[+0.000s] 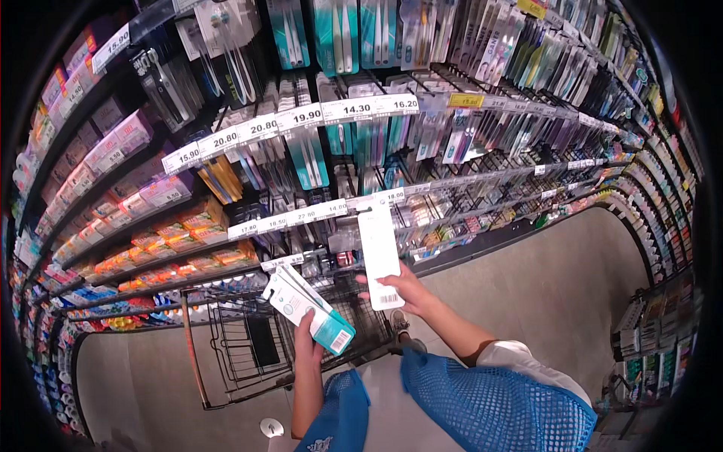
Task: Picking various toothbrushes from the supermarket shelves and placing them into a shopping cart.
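Observation:
My left hand (308, 339) grips a small fan of toothbrush packs (305, 308), white with teal lower ends, its thumb on the front one. To the right of them, my right hand (402, 288) holds a white toothbrush pack (379, 257) upright by its lower part, with the printed back showing. The top of this pack overlaps the price rail (350, 206) of the shelf. Behind and above both hands, toothbrush packs (308, 161) hang on hooks in rows.
A wire shopping cart (243, 344) stands below and left of my hands. Shelves of boxed goods (164, 240) curve away on the left. Grey floor (542, 277) shows at the right, beyond it another display (649, 339). My foot (400, 322) is beside the cart.

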The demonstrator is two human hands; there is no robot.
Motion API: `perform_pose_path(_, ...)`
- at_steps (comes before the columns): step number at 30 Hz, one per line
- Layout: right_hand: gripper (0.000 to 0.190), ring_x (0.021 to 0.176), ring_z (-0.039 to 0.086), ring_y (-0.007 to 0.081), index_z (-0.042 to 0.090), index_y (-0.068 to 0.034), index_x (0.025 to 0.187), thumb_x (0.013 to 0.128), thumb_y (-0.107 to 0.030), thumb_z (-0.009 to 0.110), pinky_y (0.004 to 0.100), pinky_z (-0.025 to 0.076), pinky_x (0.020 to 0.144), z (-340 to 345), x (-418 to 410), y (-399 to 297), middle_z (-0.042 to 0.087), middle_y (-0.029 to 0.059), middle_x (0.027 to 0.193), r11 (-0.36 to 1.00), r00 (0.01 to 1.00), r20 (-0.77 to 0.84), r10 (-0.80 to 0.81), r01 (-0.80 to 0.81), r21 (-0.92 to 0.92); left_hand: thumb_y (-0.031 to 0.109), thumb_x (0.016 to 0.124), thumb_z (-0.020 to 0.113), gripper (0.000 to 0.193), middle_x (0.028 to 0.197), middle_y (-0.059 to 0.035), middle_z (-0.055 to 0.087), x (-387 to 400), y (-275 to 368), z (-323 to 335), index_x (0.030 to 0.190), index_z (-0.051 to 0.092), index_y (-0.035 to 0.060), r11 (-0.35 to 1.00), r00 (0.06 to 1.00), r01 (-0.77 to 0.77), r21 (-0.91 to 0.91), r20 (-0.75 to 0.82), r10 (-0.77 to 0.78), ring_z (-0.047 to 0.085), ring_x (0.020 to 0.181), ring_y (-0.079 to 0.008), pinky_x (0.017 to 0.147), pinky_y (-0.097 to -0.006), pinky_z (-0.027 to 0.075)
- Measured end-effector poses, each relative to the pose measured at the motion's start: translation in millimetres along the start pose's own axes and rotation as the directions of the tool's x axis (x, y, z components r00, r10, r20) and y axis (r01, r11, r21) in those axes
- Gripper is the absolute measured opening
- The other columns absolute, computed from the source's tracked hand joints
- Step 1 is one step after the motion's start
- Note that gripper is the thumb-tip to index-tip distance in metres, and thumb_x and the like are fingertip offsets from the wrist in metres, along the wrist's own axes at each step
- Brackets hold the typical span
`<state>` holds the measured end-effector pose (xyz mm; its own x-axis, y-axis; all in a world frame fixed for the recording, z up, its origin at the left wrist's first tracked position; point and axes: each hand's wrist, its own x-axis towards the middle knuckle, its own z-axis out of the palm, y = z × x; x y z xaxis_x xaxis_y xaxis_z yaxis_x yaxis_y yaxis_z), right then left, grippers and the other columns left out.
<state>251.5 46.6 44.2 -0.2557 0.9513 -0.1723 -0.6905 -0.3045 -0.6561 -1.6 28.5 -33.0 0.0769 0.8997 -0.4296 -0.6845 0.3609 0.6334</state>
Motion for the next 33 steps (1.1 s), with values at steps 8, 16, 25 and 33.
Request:
perform_pose_path(8, 0.039, 0.103, 0.061, 0.0244, 0.042, -0.009, 0.131, 0.096, -0.026, 0.041, 0.0386, 0.055, 0.085, -43.2, 16.8, -8.1, 0.059, 0.0138, 0.115, 0.985, 0.984, 0.179, 0.015, -0.046, 0.167, 0.016, 0.088, 0.061, 0.044, 0.112, -0.0135, 0.06, 0.7, 3.3, -2.6, 0.126, 0.047, -0.0016, 1.0, 1.0, 0.021, 0.005, -0.006, -0.021, 0.061, 0.101, -0.0258, 0.087, -0.0392, 0.051)
perform_pose_path(16, 0.043, 0.082, 0.048, 0.0092, 0.046, -0.005, 0.124, 0.094, -0.035, 0.054, 0.023, 0.04, 0.079, 9.9, 11.7, -86.9, 0.052, 0.0, 0.092, 0.801, 0.913, 0.153, -0.377, 0.405, -0.442, 0.014, 0.088, 0.059, 0.046, 0.116, -0.0125, 0.059, -11.6, 5.8, -18.0, 0.13, 0.045, 0.0011, 0.999, 0.997, -0.049, -0.014, -0.055, 0.048, 0.06, 0.104, -0.0259, 0.088, -0.0392, 0.051)
perform_pose_path(25, 0.05, 0.089, 0.065, 0.023, 0.053, 0.003, 0.114, 0.083, -0.031, 0.071, 0.0333, 0.049, 0.079, 92.9, 73.2, -247.6, 0.066, 0.0183, 0.099, -0.076, 0.367, 0.251, -0.896, 0.429, -0.9, 0.016, 0.088, 0.06, 0.043, 0.108, -0.0126, 0.06, -26.2, 13.4, -19.8, 0.126, 0.047, -0.0008, 0.994, 0.995, -0.1, -0.04, -0.005, 0.1, 0.062, 0.096, -0.0251, 0.082, -0.039, 0.054)
perform_pose_path(33, 0.055, 0.09, 0.066, 0.0298, 0.056, 0.005, 0.114, 0.079, -0.035, 0.072, 0.0361, 0.049, 0.081, 125.0, 112.1, -298.3, 0.067, 0.0219, 0.099, -0.178, 0.225, 0.274, -0.935, 0.37, -0.912, 0.016, 0.088, 0.06, 0.047, 0.112, -0.0126, 0.059, -37.5, 13.6, -25.7, 0.129, 0.045, -0.0005, 0.989, 0.991, -0.134, -0.062, -0.024, 0.132, 0.06, 0.1, -0.0247, 0.084, -0.0385, 0.052)
